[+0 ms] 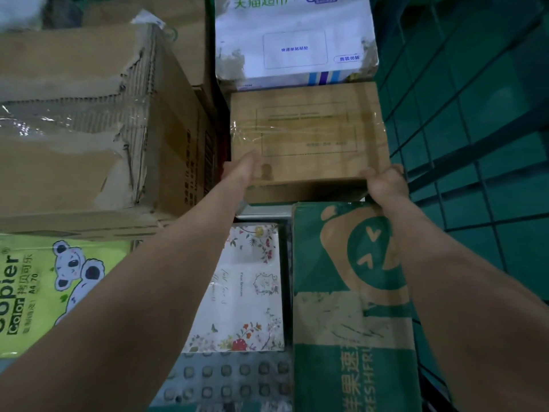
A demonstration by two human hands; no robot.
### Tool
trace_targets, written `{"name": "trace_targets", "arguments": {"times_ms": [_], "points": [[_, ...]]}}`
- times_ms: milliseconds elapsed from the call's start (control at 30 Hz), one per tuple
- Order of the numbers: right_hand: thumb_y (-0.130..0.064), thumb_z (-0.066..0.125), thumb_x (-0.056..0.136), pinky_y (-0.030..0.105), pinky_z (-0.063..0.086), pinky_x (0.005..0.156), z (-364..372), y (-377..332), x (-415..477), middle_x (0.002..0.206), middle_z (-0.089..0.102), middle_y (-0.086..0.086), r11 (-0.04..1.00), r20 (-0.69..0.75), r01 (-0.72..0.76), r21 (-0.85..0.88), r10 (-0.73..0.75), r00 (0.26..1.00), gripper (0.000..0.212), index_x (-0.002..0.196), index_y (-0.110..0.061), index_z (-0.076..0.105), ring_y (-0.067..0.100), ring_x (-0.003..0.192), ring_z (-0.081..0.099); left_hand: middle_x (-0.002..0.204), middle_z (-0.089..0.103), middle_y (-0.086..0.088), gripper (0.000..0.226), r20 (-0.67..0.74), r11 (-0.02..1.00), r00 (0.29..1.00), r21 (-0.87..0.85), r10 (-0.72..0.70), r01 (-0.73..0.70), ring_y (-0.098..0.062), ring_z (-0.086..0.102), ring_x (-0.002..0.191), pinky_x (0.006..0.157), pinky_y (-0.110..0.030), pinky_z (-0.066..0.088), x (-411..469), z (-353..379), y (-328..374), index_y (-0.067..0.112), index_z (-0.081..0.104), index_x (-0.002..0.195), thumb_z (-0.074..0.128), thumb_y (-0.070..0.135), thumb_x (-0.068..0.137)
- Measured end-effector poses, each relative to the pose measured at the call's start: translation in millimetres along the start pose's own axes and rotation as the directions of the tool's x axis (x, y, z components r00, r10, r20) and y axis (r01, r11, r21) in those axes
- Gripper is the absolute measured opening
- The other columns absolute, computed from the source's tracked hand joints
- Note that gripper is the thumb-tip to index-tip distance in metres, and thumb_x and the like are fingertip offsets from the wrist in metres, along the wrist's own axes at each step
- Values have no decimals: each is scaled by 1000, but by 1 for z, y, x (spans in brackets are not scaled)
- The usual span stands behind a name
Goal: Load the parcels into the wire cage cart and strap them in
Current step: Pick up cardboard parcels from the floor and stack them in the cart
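While the brown box lies in the cart, between the white parcel and the green box, the right hand curls its fingers round the near right corner. The left hand meets the near left corner; I cannot tell how its fingers lie. Best kept level and seated snug against the mesh wall.

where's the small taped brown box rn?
Head view, right of centre: the small brown box is held at its near corners by the left hand and right hand, between the white parcel behind and the green-printed carton in front.
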State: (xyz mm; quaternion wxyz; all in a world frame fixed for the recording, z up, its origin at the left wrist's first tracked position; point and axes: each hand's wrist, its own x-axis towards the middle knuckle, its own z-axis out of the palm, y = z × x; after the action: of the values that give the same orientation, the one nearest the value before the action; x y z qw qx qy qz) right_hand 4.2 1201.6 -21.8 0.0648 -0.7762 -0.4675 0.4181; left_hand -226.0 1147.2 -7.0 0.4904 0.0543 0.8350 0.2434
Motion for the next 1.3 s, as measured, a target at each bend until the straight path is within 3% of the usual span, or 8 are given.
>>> {"name": "trace_targets", "arguments": {"times_ms": [200, 400, 633, 767, 867, 967, 1167, 1300], "points": [[-31, 39, 98, 29, 34, 81, 5, -9, -7, 138, 44, 15, 998, -20, -51, 32, 52, 998, 54, 144, -7, 26, 30, 119, 47, 137, 47, -9, 76, 75, 999, 997, 54, -1, -3, -27, 46, 120, 97, -37, 37, -11, -8, 2, 13, 26, 146, 56, 47, 85], [-26, 41, 97, 35, 38, 103, -3, -31, -44, 145, 37, 13, 996, -29, -19, 86, 21, 999, 52, 144, -7, 30, 31, 126, 43, 147, 36, -14, 84, 66, 998, 996, 34, 52, -54, -31, 36, 132, 111, -43, 30, -42, -19, 3, 14, 12, 151, 56, 45, 86], [-22, 41, 99, 25, 35, 79, -25, -70, -119, 133, 49, 12, 989, 22, 75, 124, -78, 997, 40, 135, -4, 43, 29, 114, 50, 142, 42, -6, 63, 147, 971, 962, 30, 230, -237, -16, 43, 101, 75, -24, 36, -122, -64, 15, 12, 20, 149, 49, 28, 96], [-16, 39, 99, 24, 39, 70, -31, -87, -181, 88, 54, 5, 985, 90, 110, 135, -123, 988, 25, 96, -1, 59, 21, 80, 51, 135, 46, -4, 50, 151, 959, 948, -15, 281, -282, -18, 46, 112, 86, -29, 36, -172, -97, 12, 10, 35, 143, 48, 24, 97], [-11, 40, 96, 32, 45, 74, -36, -92, -227, 68, 41, 3, 979, 80, 105, 177, -121, 989, 32, 64, -7, 43, 19, 68, 45, 119, 50, -1, 37, 172, 954, 938, -40, 300, -298, -20, 46, 107, 90, -33, 35, -206, -120, 5, 13, 47, 132, 47, 22, 96], [-11, 41, 96, 39, 48, 85, -46, -92, -273, 70, 41, 2, 962, 96, 83, 261, -112, 989, 13, 85, -8, 47, 22, 81, 47, 116, 50, -1, 36, 185, 938, 920, -79, 345, -336, -17, 45, 103, 85, -33, 35, -236, -145, -6, 15, 49, 131, 46, 19, 95], [-17, 50, 92, 27, 43, 69, -57, -84, -344, 83, 49, -2, 856, 110, 37, 516, -109, 988, 5, 95, -13, 52, 18, 91, 49, 124, 53, -2, 37, 326, 907, 849, -214, 416, -362, -18, 45, 108, 90, -35, 34, -282, -183, -39, 20, 49, 130, 41, 32, 96], [-20, 50, 93, 27, 43, 73, -58, -74, -382, 107, 53, 0, 798, 101, 69, 599, -161, 982, 20, 112, -14, 55, 17, 101, 49, 121, 54, -1, 38, 361, 886, 813, -265, 457, -381, -19, 47, 110, 94, -36, 35, -298, -203, -61, 19, 50, 130, 46, 33, 95]]}}
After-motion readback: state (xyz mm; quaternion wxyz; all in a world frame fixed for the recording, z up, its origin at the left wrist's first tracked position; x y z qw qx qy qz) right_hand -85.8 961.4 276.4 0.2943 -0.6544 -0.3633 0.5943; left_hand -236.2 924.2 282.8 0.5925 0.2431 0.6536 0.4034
